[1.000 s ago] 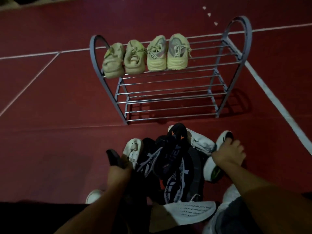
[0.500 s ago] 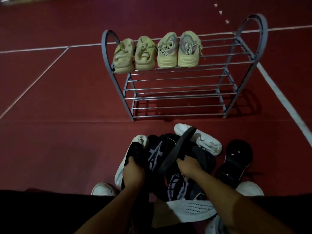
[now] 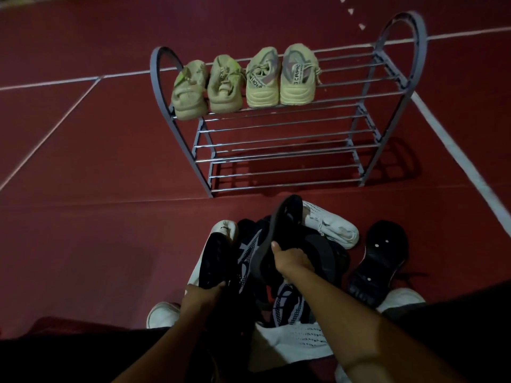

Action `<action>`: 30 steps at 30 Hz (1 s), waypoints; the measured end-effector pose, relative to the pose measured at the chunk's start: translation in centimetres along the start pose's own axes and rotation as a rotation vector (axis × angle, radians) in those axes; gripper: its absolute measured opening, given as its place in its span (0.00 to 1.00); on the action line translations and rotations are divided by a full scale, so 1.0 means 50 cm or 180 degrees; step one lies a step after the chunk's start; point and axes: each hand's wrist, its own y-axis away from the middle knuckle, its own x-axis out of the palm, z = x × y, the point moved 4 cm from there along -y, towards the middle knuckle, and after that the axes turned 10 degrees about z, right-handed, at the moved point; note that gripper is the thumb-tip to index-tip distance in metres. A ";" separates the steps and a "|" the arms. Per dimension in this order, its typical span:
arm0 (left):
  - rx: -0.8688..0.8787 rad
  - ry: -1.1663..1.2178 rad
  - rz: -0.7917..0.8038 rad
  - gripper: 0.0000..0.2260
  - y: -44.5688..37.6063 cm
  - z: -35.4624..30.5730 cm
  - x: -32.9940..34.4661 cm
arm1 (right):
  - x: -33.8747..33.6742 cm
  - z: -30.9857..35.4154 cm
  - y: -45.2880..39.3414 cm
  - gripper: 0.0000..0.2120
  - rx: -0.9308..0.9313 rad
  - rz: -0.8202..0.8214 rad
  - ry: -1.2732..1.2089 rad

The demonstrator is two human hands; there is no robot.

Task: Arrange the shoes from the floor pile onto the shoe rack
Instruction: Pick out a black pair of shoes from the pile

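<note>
Nearest the camera, the left hand [image 3: 203,297] is closed around the heel end of a black shoe [image 3: 218,261] at the near left edge of the floor pile [image 3: 279,272]; half a second ago it gripped the same shoe, and the hold looks unchanged. The right hand [image 3: 290,259] is clamped on a black slipper [image 3: 279,230], thumb on top, its toe tilted up toward the shoe rack [image 3: 287,120]; the slipper now stands a little higher over the pile than before. A second ago this hand was at the pile's right side on a white-soled shoe. A white sneaker [image 3: 331,228] lies at the pile's far right, and a dark shoe [image 3: 378,258] lies sole-up just right of the pile. Beyond the pile, four pale yellow-green sneakers [image 3: 243,81] sit in a row on the left part of the rack's top shelf, as earlier; the lower shelves hold no shoes.
</note>
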 end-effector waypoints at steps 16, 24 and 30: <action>0.0640 0.0257 -0.0043 0.18 0.071 -0.033 -0.020 | -0.117 0.007 0.012 0.16 -0.1053 -0.0589 -0.0941; 0.1715 0.0758 0.0013 0.11 0.145 -0.211 0.001 | -0.110 0.102 0.054 0.11 -0.1354 -0.0270 -0.2719; 0.1931 0.2260 0.0785 0.07 0.176 -0.401 0.001 | -0.129 0.191 0.121 0.34 -0.2125 0.1645 -0.3303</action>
